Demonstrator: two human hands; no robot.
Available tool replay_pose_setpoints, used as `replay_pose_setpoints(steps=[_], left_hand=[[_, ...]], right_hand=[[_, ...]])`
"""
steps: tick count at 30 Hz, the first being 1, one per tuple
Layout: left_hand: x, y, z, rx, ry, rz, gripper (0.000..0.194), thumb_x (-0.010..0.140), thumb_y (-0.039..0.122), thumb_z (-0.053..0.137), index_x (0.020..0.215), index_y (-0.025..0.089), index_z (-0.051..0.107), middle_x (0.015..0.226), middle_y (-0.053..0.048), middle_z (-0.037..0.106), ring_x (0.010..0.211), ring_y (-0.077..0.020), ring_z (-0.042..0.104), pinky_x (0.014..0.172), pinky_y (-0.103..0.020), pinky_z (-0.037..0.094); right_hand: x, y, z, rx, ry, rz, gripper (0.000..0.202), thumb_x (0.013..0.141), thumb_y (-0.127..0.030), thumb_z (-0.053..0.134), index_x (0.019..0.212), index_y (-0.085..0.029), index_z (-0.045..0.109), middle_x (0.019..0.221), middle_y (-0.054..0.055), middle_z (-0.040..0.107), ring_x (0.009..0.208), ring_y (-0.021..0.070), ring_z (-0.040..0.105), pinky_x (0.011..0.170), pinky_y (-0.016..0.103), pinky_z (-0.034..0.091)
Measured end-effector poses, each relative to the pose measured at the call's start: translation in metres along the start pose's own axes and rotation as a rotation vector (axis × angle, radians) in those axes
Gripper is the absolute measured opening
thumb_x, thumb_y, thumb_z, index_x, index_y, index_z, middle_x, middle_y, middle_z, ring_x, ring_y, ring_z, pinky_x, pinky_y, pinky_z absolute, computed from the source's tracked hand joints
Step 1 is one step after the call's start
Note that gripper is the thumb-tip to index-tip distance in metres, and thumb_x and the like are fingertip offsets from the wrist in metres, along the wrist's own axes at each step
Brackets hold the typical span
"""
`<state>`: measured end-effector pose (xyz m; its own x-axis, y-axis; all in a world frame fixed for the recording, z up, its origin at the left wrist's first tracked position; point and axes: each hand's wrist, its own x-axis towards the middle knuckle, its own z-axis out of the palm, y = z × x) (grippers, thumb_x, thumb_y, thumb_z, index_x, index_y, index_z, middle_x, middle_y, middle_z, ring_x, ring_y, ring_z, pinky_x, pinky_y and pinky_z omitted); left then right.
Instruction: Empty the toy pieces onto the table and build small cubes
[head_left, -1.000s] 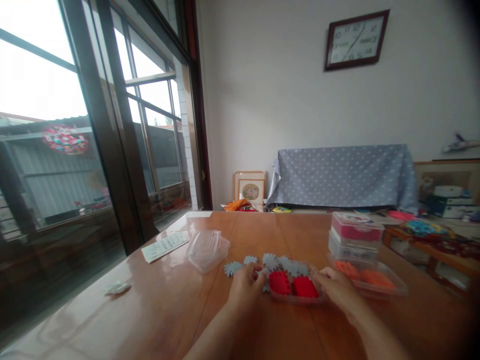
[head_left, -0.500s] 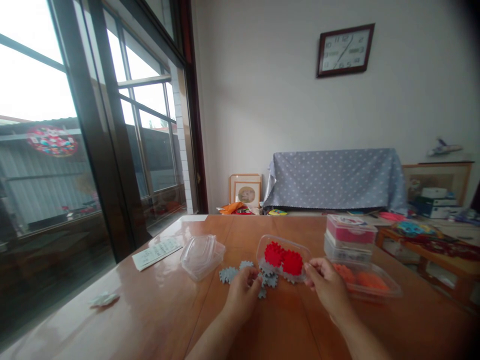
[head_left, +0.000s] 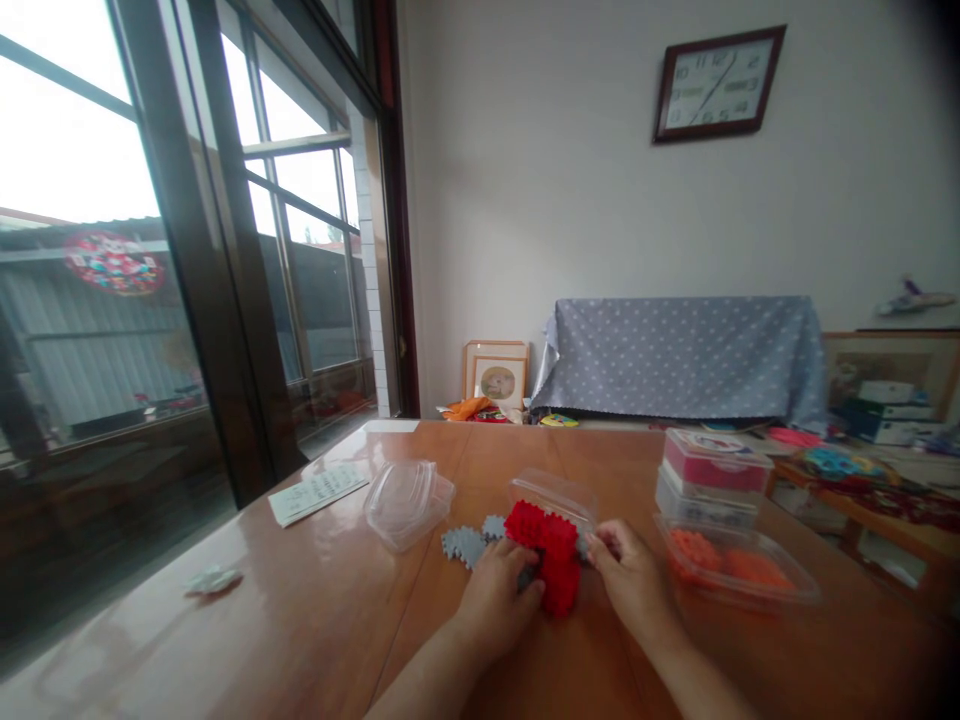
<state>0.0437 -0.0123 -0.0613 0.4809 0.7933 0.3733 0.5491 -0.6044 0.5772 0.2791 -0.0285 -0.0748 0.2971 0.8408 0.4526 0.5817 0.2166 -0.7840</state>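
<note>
Red notched-edge plastic pieces [head_left: 559, 560] spill over the near side of a clear plastic container [head_left: 551, 490], which is tipped toward me. My right hand [head_left: 622, 570] pinches the container's right edge between thumb and fingers. Against the left side of the red pieces is my left hand [head_left: 499, 590], its fingers curved, with a gap between thumb and fingertips. Grey notched pieces [head_left: 463, 545] lie on the table beyond my left hand, some of them hidden by it and by the red ones.
Clear lids or tubs [head_left: 405, 505] and a written paper sheet [head_left: 319, 490] lie on the left. A pale small object [head_left: 214, 580] rests nearer me. To the right are a tub of orange pieces [head_left: 727, 560] and stacked boxes [head_left: 716, 465] on the wooden table [head_left: 315, 620].
The container has tipped toward me, and the red pieces have slid out over its near side. My left hand has moved against them. The view has shifted slightly left.
</note>
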Motion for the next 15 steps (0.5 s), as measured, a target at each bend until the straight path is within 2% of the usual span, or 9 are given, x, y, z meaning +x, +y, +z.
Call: replay_pose_setpoints(steps=[9,12,15], left_hand=[[0.0,-0.002,-0.001,0.029,0.004,-0.025,0.024,0.082,0.029,0.064,0.104,0.023,0.072,0.108,-0.009,0.068,0.107,-0.0282,0.057,0.092,-0.038,0.044],[0.0,-0.001,-0.002,0.037,0.012,-0.02,0.022,0.083,0.029,0.064,0.102,0.024,0.072,0.108,-0.008,0.068,0.106,-0.0276,0.058,0.091,-0.038,0.044],[0.001,-0.001,-0.003,0.039,0.023,-0.014,0.018,0.083,0.028,0.063,0.098,0.023,0.072,0.105,-0.007,0.069,0.103,-0.0265,0.058,0.09,-0.037,0.043]], right_hand=[[0.004,-0.001,-0.016,-0.138,0.188,0.023,0.034,0.086,-0.057,0.054,0.079,-0.024,0.061,0.077,0.003,0.071,0.073,0.0226,0.064,0.067,0.032,0.045],[0.005,-0.002,-0.017,-0.095,0.225,0.045,0.034,0.084,-0.057,0.057,0.08,-0.024,0.062,0.077,0.004,0.071,0.071,0.0225,0.065,0.067,0.032,0.046],[0.005,-0.005,-0.016,0.075,0.231,0.12,0.036,0.081,-0.058,0.061,0.084,-0.023,0.064,0.077,0.004,0.072,0.068,0.0222,0.066,0.065,0.032,0.049]])
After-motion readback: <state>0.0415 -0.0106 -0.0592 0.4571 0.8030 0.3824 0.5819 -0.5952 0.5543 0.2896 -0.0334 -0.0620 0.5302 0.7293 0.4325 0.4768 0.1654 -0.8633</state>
